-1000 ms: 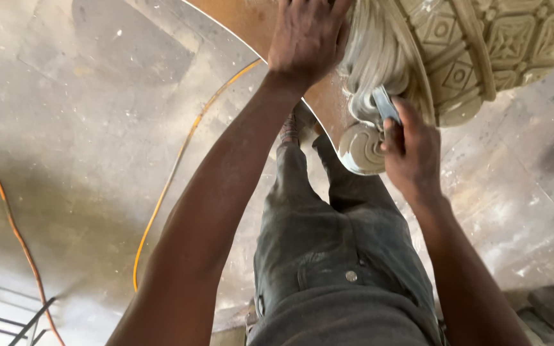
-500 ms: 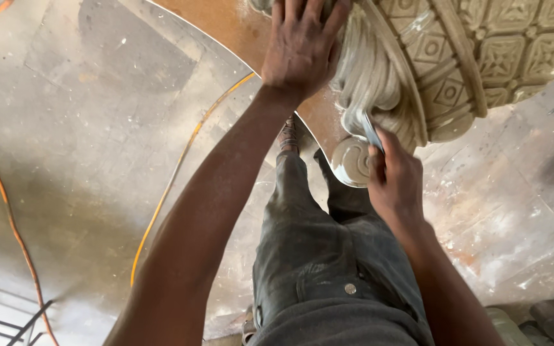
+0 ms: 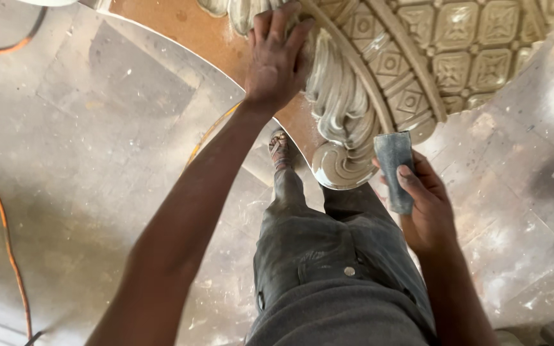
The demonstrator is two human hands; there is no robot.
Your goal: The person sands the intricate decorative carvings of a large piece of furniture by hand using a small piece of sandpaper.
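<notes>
Currently left hand [image 3: 276, 61] is flat on the carved ornamental panel [image 3: 411, 70], fingers [image 3: 286, 25] spread apart and pressed against the leaf-scroll relief, holding nothing. Right hand [image 3: 426, 205] sits at about 4 o'clock from the left hand, fingers closed around a grey sanding block [image 3: 394, 165], thumb on its front face, block standing roughly upright. Block's top end is just beside the panel's lower rim, right at 3 o'clock of the round scroll end [image 3: 341, 168]; cannot tell if it touches the carving. Panel is pale tan-grey, with a grid of square rosette tiles toward 1 o'clock and a curved ribbed band between tiles and leaf scroll. It lies on a brown board [image 3: 187, 29] with a curved pale edge, running from 11 o'clock down to the scroll. Below, the person's dusty grey trousers [image 3: 328, 269] and one sandalled foot [image 3: 281, 148] show, foot at 6 o'clock of the left hand. Concrete floor [image 3: 84, 166] is dusty and stained. An orange cable [image 3: 1, 224] runs along the 9 o'clock side, a thinner yellow-orange cord [image 3: 209, 132] emerges from under the board edge.
</notes>
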